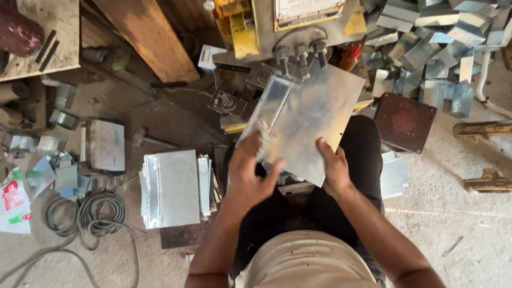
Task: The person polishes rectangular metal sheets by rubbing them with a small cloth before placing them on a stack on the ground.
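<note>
1. The person sits in front of a yellow and grey metal press machine, holding a flat, shiny, rectangular sheet of galvanised metal tilted just below the machine's 3 dark bolts.
2. The right hand is closed on the sheet's near edge, thumb on top, fingers hidden underneath.
3. The left hand is on the sheet's near-left corner; it is blurred, so I cannot tell whether it grips or only rests there.
4. The sheet's far-left edge carries a folded strip, close under the machine.
5. Left of the machine and nearer the person lies a stack of similar shiny folded sheets.
6. Right of the machine, a heap of bent metal pieces lies on the floor.
7. A dark rust-red square plate sits just below that heap.
</note>
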